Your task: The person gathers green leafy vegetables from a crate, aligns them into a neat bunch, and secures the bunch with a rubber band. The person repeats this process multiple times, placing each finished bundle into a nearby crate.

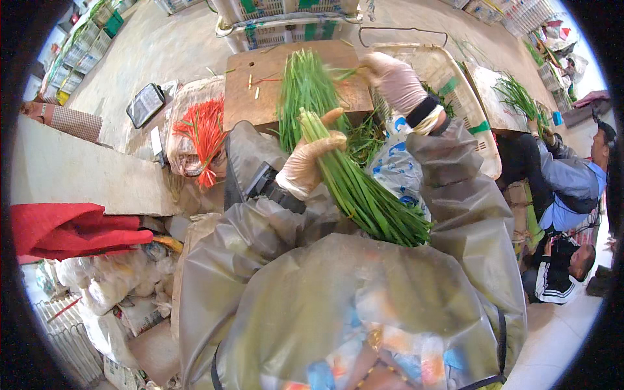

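Observation:
My left hand (303, 163), in a thin pale glove, grips a bunch of garlic chives (365, 195). Their pale cut ends point up and away from me; the green tips slant down to the right across my apron. Beyond it, a loose pile of chives (309, 78) lies on a wooden board (263, 63). My right hand (390, 73), gloved and blurred, is raised over the board's right edge. A few green blades (345, 74) run from the pile to its fingertips, which look closed on them.
Red ties (202, 129) lie on a sack left of the board. At right stand a pale plastic crate (480, 107) and a printed plastic bag (397, 163) near leaf scraps (363, 139). Farther right, a co-worker (568, 165) handles greens; another person (560, 273) sits nearby.

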Demonstrator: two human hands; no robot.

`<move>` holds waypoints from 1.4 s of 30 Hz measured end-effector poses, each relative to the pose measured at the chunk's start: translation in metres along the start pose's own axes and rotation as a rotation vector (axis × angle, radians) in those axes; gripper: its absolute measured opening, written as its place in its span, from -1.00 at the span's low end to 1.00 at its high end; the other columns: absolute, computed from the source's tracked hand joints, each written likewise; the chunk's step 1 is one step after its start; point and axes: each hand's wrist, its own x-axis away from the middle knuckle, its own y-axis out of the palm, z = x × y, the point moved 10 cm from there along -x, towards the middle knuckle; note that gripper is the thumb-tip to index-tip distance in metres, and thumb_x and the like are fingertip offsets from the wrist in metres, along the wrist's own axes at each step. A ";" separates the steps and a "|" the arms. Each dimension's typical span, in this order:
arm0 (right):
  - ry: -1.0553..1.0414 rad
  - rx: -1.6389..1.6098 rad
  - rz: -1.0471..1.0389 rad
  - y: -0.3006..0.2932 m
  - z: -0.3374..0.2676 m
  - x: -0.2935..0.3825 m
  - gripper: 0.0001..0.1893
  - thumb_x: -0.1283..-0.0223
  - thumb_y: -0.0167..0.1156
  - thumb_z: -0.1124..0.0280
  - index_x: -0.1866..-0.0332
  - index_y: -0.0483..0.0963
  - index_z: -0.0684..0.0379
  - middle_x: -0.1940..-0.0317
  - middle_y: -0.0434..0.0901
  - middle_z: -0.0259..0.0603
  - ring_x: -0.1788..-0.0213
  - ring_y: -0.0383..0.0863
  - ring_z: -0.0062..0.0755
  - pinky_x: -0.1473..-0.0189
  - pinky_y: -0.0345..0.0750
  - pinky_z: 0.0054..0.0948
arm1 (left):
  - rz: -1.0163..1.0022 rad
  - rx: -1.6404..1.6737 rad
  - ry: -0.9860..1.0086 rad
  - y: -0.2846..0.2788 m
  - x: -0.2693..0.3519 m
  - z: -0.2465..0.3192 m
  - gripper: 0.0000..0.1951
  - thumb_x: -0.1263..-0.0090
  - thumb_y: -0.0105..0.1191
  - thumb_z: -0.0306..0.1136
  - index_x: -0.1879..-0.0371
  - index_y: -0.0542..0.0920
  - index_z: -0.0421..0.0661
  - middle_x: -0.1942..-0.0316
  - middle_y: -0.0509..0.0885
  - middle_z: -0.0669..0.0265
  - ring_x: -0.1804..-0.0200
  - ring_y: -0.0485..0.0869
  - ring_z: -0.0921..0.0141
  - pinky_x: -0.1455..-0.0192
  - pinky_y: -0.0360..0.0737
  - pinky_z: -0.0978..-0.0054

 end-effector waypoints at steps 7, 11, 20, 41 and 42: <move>-0.463 0.099 -0.322 0.048 -0.047 0.015 -0.61 -0.19 0.21 0.34 -0.15 0.53 0.05 -0.09 0.63 -0.07 -0.11 0.62 0.01 -0.08 0.63 -0.18 | -0.031 0.160 -0.041 -0.003 -0.004 -0.004 -0.29 -0.31 0.30 -0.38 -0.43 0.28 -0.12 0.03 0.71 0.24 0.01 0.67 0.38 -0.16 0.59 0.33; -0.597 -0.219 -0.550 0.091 -0.114 0.005 -0.59 -0.32 0.09 0.40 -0.28 0.47 0.03 -0.18 0.59 -0.06 -0.12 0.60 0.03 -0.13 0.58 -0.23 | -0.002 0.300 -0.117 -0.004 -0.009 -0.025 -0.62 -0.38 0.26 -0.34 -0.14 0.57 -0.17 -0.04 0.68 0.22 -0.02 0.65 0.31 -0.19 0.59 0.21; 0.134 -0.362 -0.206 -0.016 -0.008 0.007 -0.58 -0.39 0.17 0.17 -0.21 0.56 0.19 -0.07 0.69 -0.12 -0.10 0.66 -0.35 -0.18 0.53 -0.43 | 0.175 0.354 0.338 -0.069 0.013 0.099 -0.83 -0.36 0.27 -0.30 0.25 0.67 -0.12 0.19 0.73 0.23 0.04 0.68 0.31 -0.20 0.61 0.15; 0.730 -1.399 -0.491 0.052 -0.102 0.123 -0.79 -0.27 0.29 0.33 0.26 0.64 0.30 0.53 0.60 -0.33 0.59 0.43 -0.64 0.50 0.34 -0.61 | 0.288 0.161 0.507 -0.018 0.060 0.124 -0.83 -0.43 0.22 -0.32 0.15 0.66 -0.13 0.17 0.71 0.22 0.00 0.68 0.25 -0.22 0.62 0.19; 0.688 -1.437 -0.513 0.048 -0.104 0.125 -0.79 -0.27 0.28 0.32 0.26 0.64 0.29 0.53 0.60 -0.33 0.59 0.44 -0.65 0.50 0.34 -0.62 | 0.347 0.200 0.459 -0.027 0.061 0.115 -0.83 -0.43 0.22 -0.33 0.14 0.67 -0.13 0.17 0.71 0.21 0.01 0.67 0.26 -0.22 0.62 0.19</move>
